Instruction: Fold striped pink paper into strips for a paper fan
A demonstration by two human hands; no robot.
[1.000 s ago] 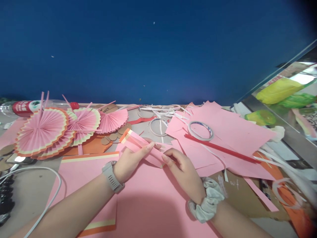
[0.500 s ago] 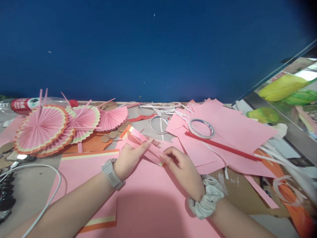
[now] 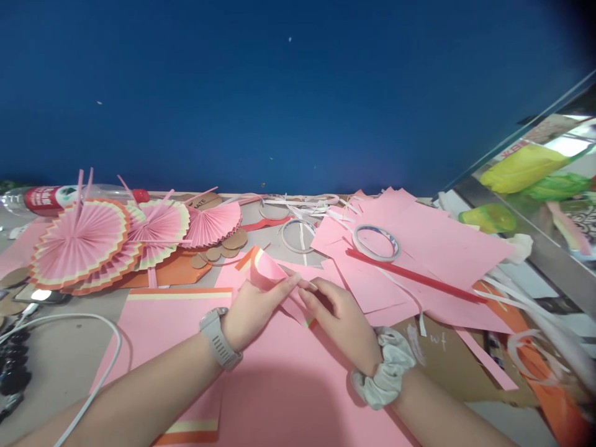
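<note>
Between my hands a folded pink paper strip (image 3: 267, 271) with an orange and cream edge is held above the table. My left hand (image 3: 254, 307) grips it, thumb on top pointing right. My right hand (image 3: 342, 316) pinches its right end, with the fingertips of both hands close together. Under them lies a large pink sheet (image 3: 279, 372). To the left, another pink sheet (image 3: 177, 316) has orange and cream bands along its edges. Part of the held paper is hidden behind my fingers.
Pleated pink paper fans (image 3: 79, 242) stand at the left by a plastic bottle (image 3: 51, 200). A tape roll (image 3: 376, 242) and a red strip (image 3: 414, 275) rest on pink sheets (image 3: 419, 230) at the right. A white cable (image 3: 116, 347) crosses the left side.
Both hands have shifted slightly downward and drawn closer together at the fingertips. The pink paper strip now bends upward more at its left end.
</note>
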